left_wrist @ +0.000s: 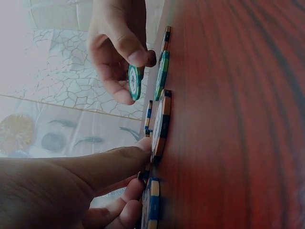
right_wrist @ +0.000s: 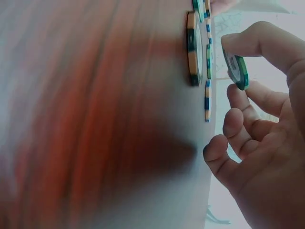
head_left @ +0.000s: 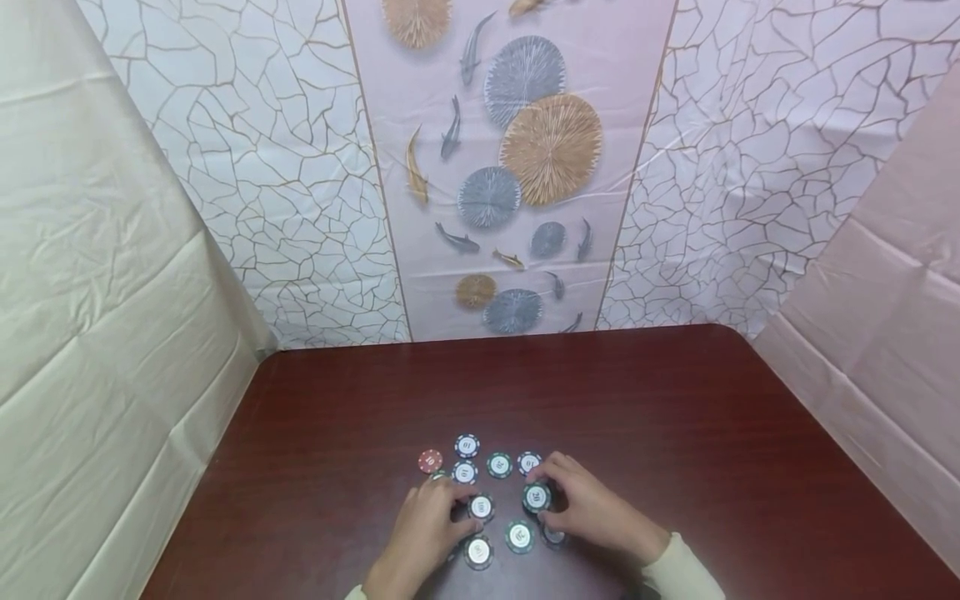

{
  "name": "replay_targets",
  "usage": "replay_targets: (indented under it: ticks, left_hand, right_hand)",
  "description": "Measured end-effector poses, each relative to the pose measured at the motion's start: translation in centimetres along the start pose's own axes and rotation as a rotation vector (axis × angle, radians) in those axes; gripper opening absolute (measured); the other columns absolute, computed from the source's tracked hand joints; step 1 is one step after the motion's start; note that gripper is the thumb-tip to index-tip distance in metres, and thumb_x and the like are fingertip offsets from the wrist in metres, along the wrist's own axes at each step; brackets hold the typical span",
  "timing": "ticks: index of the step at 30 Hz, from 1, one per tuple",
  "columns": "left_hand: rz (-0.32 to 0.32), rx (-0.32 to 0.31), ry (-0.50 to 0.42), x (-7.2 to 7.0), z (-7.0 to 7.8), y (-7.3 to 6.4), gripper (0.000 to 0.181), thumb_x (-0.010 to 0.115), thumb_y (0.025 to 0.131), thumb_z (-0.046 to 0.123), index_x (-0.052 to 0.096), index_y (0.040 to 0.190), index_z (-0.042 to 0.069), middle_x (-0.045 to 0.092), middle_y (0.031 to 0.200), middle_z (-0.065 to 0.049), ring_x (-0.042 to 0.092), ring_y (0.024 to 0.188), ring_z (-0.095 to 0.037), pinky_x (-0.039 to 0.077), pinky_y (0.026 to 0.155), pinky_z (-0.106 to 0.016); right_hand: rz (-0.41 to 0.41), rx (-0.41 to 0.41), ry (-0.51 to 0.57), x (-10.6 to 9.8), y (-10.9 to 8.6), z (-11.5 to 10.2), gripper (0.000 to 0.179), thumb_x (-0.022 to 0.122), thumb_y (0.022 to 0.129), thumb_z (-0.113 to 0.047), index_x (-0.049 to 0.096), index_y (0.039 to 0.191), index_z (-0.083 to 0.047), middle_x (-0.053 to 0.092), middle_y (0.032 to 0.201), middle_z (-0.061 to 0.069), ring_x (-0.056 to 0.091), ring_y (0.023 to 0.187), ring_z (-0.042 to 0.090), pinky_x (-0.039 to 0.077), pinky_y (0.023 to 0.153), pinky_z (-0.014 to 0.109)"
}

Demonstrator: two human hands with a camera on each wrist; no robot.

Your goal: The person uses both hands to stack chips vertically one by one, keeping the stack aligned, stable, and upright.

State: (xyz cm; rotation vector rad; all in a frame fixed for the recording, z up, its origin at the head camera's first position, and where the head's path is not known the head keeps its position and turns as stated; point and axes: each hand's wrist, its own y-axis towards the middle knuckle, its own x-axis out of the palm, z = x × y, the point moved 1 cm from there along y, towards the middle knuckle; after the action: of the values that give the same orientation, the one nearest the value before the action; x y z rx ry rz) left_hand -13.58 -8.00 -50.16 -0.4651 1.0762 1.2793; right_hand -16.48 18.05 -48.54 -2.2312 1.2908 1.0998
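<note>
Between the thumb and fingertips of my right hand point(head_left: 596, 508) is a green poker chip point(head_left: 536, 497) marked 20. The right wrist view shows this green chip point(right_wrist: 237, 71) tilted and raised off the table, with the other fingers loosely bent. My left hand point(head_left: 422, 527) pinches a dark-edged chip point(head_left: 482, 507) marked 100 by its sides, low at the tabletop. Just below it lies another dark-edged chip point(head_left: 478, 552). A green chip point(head_left: 520, 537) lies between the hands, and a dark chip point(head_left: 554, 536) is partly covered by my right hand.
Beyond the hands lie a red chip point(head_left: 431, 461), two blue-edged chips point(head_left: 467, 446) on the left, a green chip point(head_left: 499, 465) and a blue-edged chip point(head_left: 528, 462). The dark red wooden table point(head_left: 600, 392) ends at a patterned cloth backdrop point(head_left: 510, 250), with cloth at both sides.
</note>
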Motion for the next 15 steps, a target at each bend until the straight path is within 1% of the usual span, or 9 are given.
replay_targets:
  ticks: [2, 7, 9, 15]
  left_hand:
    - [0.0, -0.003, 0.003, 0.0, 0.0, 0.0, 0.034, 0.095, 0.073, 0.027, 0.083, 0.105, 0.027, 0.079, 0.102, 0.007, 0.07, 0.095, -0.017, 0.052, 0.079, -0.044]
    - [-0.004, -0.009, 0.012, 0.0, 0.0, 0.1, 0.035, 0.095, 0.073, 0.028, 0.083, 0.105, 0.026, 0.079, 0.102, 0.007, 0.07, 0.097, -0.017, 0.052, 0.081, -0.044]
    - [-0.002, -0.011, 0.011, 0.0, 0.0, 0.1, 0.035, 0.095, 0.073, 0.028, 0.082, 0.105, 0.025, 0.078, 0.099, 0.009, 0.069, 0.095, -0.015, 0.051, 0.08, -0.043]
    - [0.008, -0.011, 0.019, -0.1, 0.1, 0.0, 0.038, 0.096, 0.072, 0.027, 0.079, 0.106, 0.019, 0.072, 0.09, 0.011, 0.066, 0.091, -0.013, 0.049, 0.077, -0.039]
  right_hand:
    - [0.011, -0.016, 0.003, 0.2, 0.2, -0.3, 0.042, 0.084, 0.079, -0.01, 0.07, 0.118, -0.017, 0.055, 0.106, -0.011, 0.054, 0.102, 0.008, 0.054, 0.091, 0.031]
    - [0.045, -0.06, 0.007, 0.7, 0.7, -1.1, 0.039, 0.085, 0.078, -0.01, 0.069, 0.112, -0.019, 0.058, 0.107, -0.011, 0.056, 0.104, 0.01, 0.053, 0.094, 0.034]
    - [0.053, -0.074, 0.013, 1.0, 0.9, -1.4, 0.038, 0.084, 0.078, -0.009, 0.068, 0.112, -0.018, 0.058, 0.107, -0.011, 0.056, 0.105, 0.011, 0.053, 0.094, 0.034]
    - [0.034, -0.09, 0.013, 1.7, 1.8, -2.1, 0.038, 0.085, 0.081, -0.01, 0.068, 0.113, -0.016, 0.058, 0.107, -0.009, 0.055, 0.102, 0.01, 0.053, 0.091, 0.031]
